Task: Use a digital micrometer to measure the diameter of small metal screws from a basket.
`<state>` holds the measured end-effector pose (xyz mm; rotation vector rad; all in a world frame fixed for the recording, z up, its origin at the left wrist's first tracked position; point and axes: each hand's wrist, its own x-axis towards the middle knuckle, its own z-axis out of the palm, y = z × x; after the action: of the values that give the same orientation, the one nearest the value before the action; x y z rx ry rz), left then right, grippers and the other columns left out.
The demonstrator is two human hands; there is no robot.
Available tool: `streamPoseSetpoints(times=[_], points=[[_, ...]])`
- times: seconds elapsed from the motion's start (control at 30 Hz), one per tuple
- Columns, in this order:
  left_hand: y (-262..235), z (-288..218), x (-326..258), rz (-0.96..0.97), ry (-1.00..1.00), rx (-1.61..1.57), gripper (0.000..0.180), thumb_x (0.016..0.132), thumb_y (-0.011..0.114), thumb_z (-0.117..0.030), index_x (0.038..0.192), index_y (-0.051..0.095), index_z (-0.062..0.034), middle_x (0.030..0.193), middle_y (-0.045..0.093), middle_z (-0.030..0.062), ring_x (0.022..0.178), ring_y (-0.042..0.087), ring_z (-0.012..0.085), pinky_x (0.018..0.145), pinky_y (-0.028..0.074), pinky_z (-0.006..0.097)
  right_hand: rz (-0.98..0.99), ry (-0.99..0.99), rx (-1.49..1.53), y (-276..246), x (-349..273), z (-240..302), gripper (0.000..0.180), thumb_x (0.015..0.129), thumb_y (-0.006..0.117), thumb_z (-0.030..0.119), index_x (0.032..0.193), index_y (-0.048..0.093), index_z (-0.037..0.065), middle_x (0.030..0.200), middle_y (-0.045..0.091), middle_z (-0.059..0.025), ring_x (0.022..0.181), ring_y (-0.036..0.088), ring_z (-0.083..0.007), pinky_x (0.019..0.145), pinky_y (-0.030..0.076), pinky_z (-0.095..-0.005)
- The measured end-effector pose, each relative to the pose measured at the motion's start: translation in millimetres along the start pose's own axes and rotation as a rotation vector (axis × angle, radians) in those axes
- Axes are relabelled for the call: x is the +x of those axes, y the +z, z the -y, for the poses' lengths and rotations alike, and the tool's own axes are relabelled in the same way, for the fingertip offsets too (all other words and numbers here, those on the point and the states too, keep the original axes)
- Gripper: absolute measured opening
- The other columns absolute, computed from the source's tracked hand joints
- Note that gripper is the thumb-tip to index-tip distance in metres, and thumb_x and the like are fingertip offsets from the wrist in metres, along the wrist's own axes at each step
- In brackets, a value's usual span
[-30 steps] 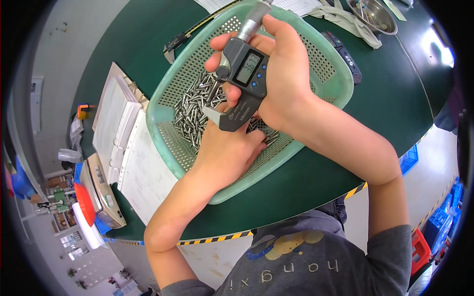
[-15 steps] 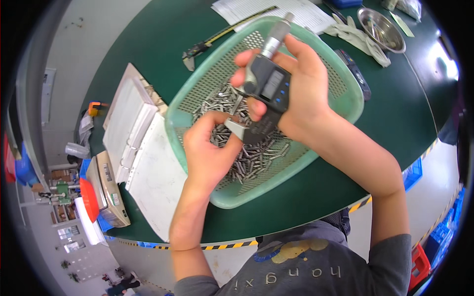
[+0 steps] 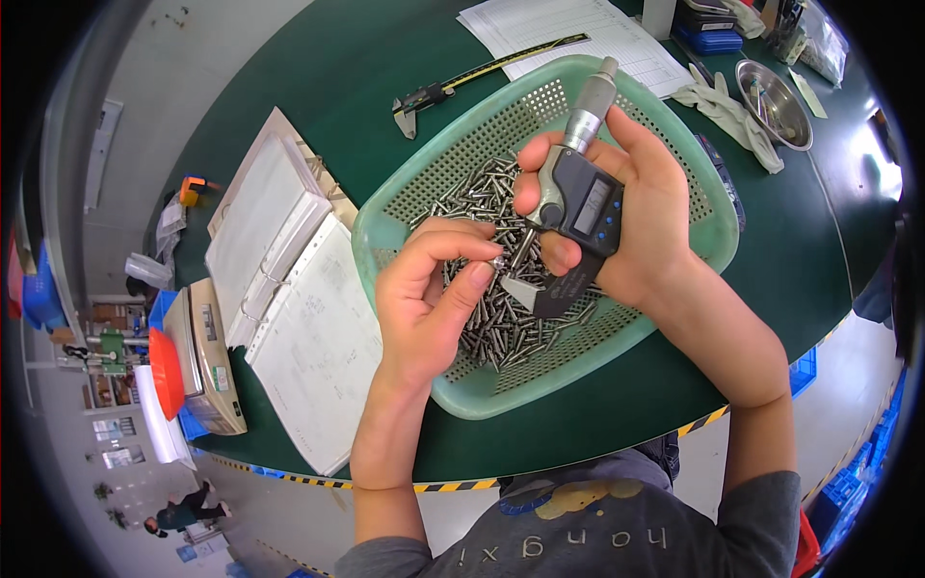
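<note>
My right hand [image 3: 657,226] is wrapped round a digital micrometer [image 3: 584,204], its grey thimble pointing up and away and its dark frame toward me. Between thumb and index finger, my left hand [image 3: 416,303] pinches a small metal pin [image 3: 497,262], mostly covered by the fingertips. That pin is just left of the micrometer's jaw and looks apart from it. Below both hands, a heap of similar metal pins [image 3: 496,332] lies in a green perforated plastic basket [image 3: 466,408]. My right hand hides part of the heap and basket.
An open ring binder [image 3: 313,337] lies left of the basket, with a scale [image 3: 205,356] beyond it. Behind the basket are a caliper [image 3: 429,96] and paper sheets [image 3: 617,39]. Gloves [image 3: 737,123] and a metal bowl [image 3: 785,116] are at far right.
My left hand has drawn away from the micrometer's jaw toward the left, with the pin in its fingertips. The right hand still holds the micrometer. The whole view has shifted slightly.
</note>
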<state>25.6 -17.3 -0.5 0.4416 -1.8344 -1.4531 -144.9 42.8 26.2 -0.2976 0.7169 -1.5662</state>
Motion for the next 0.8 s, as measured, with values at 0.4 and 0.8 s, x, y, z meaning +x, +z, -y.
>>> streamPoseSetpoints(times=[0.4,0.8], points=[[2.0,-0.6,4.3,0.034,0.256,0.209,0.009,0.076,0.059,0.001,0.085,0.060,-0.0012,0.086,0.054,0.0095,0.090,0.053,0.0230,0.084,0.041,0.035,0.009,0.039,0.034,-0.5,-1.0,1.0,0.053,0.089,0.022,0.043,0.093,0.051,-0.001,0.072,0.056,-0.0136,0.038,0.044,-0.0176,0.038,0.040,-0.0281],[3.3,-3.0,2.8,0.056,0.223,0.168,0.012,0.074,0.058,0.005,0.084,0.059,-0.0007,0.088,0.054,0.0102,0.090,0.053,0.0227,0.083,0.042,0.034,0.090,0.030,0.001,-5.6,4.6,-2.8,0.057,0.085,0.033,0.053,0.086,0.054,0.000,0.069,0.058,-0.0117,0.037,0.047,-0.0171,0.036,0.040,-0.0260]])
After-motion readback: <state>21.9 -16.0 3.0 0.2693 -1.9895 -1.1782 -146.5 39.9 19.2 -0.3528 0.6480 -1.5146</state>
